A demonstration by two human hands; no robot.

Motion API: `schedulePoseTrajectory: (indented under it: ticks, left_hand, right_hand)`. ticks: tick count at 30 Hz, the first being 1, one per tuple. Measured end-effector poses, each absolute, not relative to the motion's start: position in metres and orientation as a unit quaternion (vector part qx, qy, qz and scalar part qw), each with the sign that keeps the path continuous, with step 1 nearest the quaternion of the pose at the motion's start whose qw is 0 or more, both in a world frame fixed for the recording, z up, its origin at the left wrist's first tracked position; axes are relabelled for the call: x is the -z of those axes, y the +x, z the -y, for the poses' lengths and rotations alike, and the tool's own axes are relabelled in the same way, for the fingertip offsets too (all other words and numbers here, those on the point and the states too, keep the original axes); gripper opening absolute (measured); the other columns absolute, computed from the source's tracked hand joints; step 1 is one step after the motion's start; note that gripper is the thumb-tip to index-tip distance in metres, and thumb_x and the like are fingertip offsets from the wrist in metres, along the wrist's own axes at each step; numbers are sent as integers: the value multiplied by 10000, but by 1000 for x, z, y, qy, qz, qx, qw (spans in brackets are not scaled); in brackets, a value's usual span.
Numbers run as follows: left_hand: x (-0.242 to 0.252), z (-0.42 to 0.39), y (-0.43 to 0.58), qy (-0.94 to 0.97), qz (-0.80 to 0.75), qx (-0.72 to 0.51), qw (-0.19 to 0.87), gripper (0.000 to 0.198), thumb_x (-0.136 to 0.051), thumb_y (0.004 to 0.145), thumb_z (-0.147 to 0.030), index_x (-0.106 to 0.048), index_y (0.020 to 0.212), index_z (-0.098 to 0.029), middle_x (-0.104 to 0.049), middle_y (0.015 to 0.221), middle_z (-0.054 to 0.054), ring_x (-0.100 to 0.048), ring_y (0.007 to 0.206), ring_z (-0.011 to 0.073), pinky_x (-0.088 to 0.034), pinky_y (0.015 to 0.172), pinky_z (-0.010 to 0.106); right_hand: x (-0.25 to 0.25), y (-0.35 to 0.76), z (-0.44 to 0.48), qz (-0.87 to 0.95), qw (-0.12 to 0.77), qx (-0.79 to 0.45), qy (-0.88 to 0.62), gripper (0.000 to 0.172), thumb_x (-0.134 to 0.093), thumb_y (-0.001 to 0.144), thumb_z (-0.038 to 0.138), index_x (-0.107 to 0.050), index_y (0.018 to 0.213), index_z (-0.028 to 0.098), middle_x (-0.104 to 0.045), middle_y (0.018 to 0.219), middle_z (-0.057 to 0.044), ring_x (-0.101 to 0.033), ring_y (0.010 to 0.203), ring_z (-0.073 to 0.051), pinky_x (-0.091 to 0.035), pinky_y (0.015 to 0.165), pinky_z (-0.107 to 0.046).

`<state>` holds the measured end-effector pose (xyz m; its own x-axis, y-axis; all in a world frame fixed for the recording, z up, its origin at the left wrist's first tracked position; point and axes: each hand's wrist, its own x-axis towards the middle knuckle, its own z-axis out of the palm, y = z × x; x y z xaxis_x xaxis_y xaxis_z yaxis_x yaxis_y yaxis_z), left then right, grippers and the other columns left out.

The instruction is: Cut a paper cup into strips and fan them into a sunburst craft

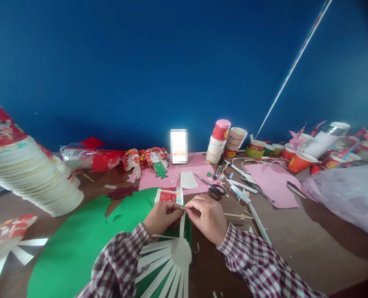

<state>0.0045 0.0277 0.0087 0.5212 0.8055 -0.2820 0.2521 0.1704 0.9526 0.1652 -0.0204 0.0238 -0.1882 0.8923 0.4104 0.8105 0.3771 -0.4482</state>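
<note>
A paper cup cut into strips (pixel 181 252) lies flat, its round base in the middle and white strips fanned out below and to the left. One strip runs upward from the base to my fingertips. My left hand (pixel 163 217) pinches the far end of this strip between thumb and forefinger. Close beside it, my right hand (pixel 209 217) is closed in a pinch at the same end. A thin stick (pixel 238 215) reaches out to the right from behind my right hand; whether I hold it is hidden. A red and white cup piece (pixel 169 195) lies just beyond my hands.
Green sheet (pixel 69 244) spreads at left under a leaning cup stack (pixel 37 169). Black-handled scissors (pixel 216 190), a glue gun (pixel 240 193) and pink paper (pixel 271 184) lie ahead and right. A lit phone screen (pixel 178 147) stands at the back. A plastic bag (pixel 345 194) bulges at right.
</note>
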Motion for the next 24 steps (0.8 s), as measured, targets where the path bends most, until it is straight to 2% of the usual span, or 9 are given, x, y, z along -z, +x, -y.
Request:
schedulePoseTrajectory:
  ticks: [17,20,24]
  left_hand:
    - [-9,-29,2,579,-433,-215,656,188,-611,625,-308,-579,619,-123,-568,492,-24,-506,440,79,-400,457,190]
    - [-7,-29,1,557,-417,-226,681,257,-624,634,-373,-583,643,-120,-587,532,-8,-515,461,84,-409,463,193]
    - [-3,-29,1,552,-424,-241,676,384,-579,670,-500,-548,594,-124,-536,475,-20,-480,424,76,-392,431,191]
  right_hand:
    - [-23,164,21,777,312,-70,-543,76,-554,807,194,-606,753,205,-599,731,-17,-524,765,-151,-380,684,-245]
    - [-23,165,20,782,312,-62,-537,90,-544,814,190,-609,753,204,-600,734,-21,-522,762,-151,-377,683,-247]
    - [-22,165,19,788,320,-47,-525,97,-543,816,194,-604,741,191,-596,729,-24,-516,748,-147,-378,680,-250]
